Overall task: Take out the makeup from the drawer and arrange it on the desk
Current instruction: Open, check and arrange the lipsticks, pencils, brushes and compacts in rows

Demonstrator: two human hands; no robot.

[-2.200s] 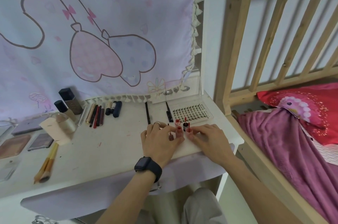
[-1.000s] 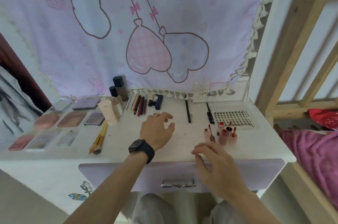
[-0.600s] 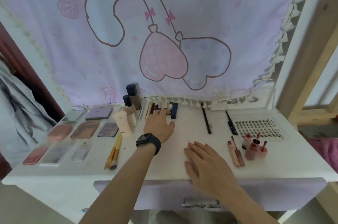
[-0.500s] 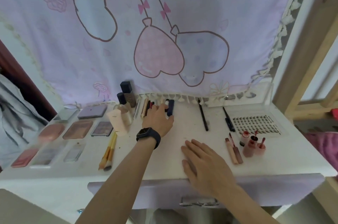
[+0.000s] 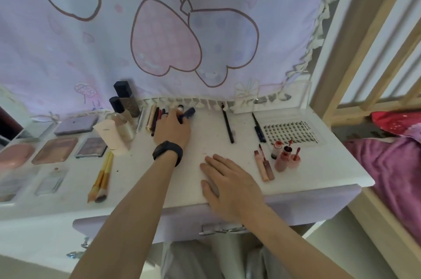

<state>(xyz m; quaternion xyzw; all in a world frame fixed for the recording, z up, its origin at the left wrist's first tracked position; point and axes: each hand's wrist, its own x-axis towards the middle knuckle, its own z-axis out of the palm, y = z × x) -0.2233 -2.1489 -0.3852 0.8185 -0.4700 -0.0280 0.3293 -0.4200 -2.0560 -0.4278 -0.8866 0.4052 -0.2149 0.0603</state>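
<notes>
A white desk point(image 5: 141, 189) stands against a wall hung with a pale purple cartoon cloth point(image 5: 159, 28); a wooden bed frame point(image 5: 364, 50) and pink bedding point(image 5: 391, 164) lie to the right. The drawer point(image 5: 296, 208) front shows under the near edge. The left hand point(image 5: 172, 129), a black watch point(image 5: 168, 153) at its wrist, reaches to the far side, fingers curled loosely over a dark blue tube point(image 5: 188, 114) in the row of pencils point(image 5: 155, 120); whether it grips it cannot be told. The right hand point(image 5: 230, 182) lies flat and open on the near edge, holding nothing. Lip glosses point(image 5: 265, 166) stand just right of it, palettes point(image 5: 54, 150) far left.
</notes>
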